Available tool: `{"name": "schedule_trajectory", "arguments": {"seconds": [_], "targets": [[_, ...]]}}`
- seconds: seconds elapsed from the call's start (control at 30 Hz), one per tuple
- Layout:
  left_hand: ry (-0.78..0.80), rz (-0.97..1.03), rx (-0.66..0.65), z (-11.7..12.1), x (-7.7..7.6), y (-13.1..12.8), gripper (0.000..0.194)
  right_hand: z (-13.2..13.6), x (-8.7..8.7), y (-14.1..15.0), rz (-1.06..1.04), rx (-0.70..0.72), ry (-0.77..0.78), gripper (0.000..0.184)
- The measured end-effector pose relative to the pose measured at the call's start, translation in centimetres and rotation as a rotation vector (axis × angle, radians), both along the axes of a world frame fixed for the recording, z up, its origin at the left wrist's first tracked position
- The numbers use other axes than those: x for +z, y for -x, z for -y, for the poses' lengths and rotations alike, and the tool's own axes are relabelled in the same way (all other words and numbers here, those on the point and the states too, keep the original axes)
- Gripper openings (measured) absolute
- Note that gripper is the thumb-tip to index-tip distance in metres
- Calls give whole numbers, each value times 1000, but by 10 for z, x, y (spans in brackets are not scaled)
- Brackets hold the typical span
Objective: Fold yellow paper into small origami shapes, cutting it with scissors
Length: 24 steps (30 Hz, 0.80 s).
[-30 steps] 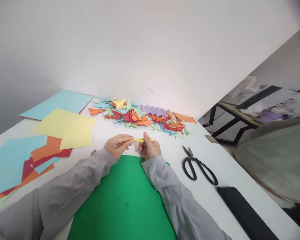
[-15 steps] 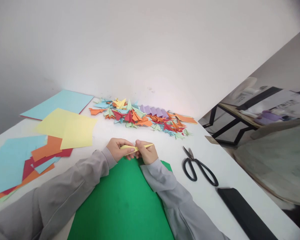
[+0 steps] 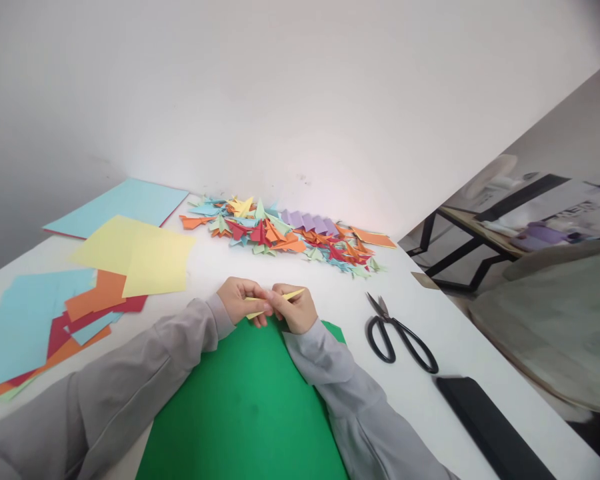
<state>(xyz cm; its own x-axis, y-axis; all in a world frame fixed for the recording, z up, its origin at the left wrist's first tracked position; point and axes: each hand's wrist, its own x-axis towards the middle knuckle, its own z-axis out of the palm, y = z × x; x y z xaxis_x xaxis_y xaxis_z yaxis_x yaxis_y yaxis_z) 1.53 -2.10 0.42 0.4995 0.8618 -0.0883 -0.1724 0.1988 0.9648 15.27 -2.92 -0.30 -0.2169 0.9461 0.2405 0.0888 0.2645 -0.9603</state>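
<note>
Between my two hands is a small folded piece of yellow paper (image 3: 293, 294), held above the far end of a green sheet (image 3: 250, 407). My left hand (image 3: 241, 300) pinches its left part, and a bit of yellow shows under the thumb. My right hand (image 3: 296, 307) grips it from the other side, with a pointed end sticking out past the fingers. The thumbs meet near the middle and cover most of the paper. Beyond my hands lies a long heap of small folded paper pieces (image 3: 260, 232) in many colours.
Black-handled scissors (image 3: 391, 320), blades slightly apart, lie to the right, with a black flat case (image 3: 490, 427) nearer me. At left are yellow paper sheets (image 3: 155, 257), blue paper (image 3: 15, 327) and orange and red scraps. A purple pleated strip (image 3: 310, 223) rests by the wall.
My fingers have drawn closer together along the yellow paper, covering more of its middle. The paper's right end now points up more steeply. The view has shifted very slightly.
</note>
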Motion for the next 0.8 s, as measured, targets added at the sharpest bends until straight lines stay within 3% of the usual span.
{"name": "schedule_trajectory", "arguments": {"seconds": [0.33,0.67,0.8], "targets": [[50,77,-88,-3,-2,2,29,-1,-5,6,-210,58,141,39],[47,4,25,-1,-4,-2,33,-2,-3,0,-48,-25,85,47],[49,2,14,-1,-3,-2,36,-3,-4,-3,-27,-52,76,46]]}}
